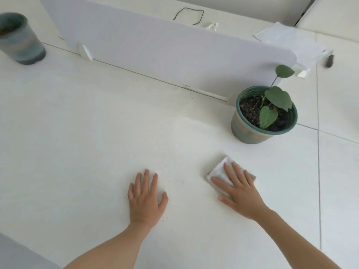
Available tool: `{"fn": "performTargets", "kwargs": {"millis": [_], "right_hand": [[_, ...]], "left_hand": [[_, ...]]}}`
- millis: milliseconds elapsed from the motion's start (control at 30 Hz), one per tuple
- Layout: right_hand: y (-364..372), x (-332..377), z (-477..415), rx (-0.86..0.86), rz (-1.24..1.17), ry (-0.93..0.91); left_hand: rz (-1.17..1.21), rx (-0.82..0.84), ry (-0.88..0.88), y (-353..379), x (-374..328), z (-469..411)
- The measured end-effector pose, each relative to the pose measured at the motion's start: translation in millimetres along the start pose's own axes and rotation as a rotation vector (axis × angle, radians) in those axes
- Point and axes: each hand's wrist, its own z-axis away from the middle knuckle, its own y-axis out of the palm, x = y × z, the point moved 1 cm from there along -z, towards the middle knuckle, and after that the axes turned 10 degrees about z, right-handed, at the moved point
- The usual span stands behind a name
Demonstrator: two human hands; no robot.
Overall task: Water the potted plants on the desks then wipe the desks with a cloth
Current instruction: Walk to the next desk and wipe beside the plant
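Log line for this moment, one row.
phase: wiping | right hand: flat on cloth | left hand: flat on desk | potted plant: beyond cloth, apart

No readable text, labels, brands, numbers or signs anywhere in view.

Bright, even, soft light washes the white desk (97, 133), shadows barely there. Wide-angle bend curves the divider panel (155, 45), and the far-left pot (19, 39) smears into blur at the edge.
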Motion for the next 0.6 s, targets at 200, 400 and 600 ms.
{"fn": "performTargets", "kwargs": {"millis": [200,400,600], "right_hand": [[-11.1,-110.2,14.2,0.068,-0.394,0.861],[-25.0,-45.8,-25.1,0.073,-0.412,0.911],[-39.5,90.9,-55.2,0.051,-0.274,0.362]], "left_hand": [[-0.015,0.031,0.003,-0.9,-1.7,-1.5],[-0.013,0.066,-0.012,-3.1,-3.7,-1.9],[-0.026,0.134,-0.028,-5.5,-6.1,-1.4]]}}
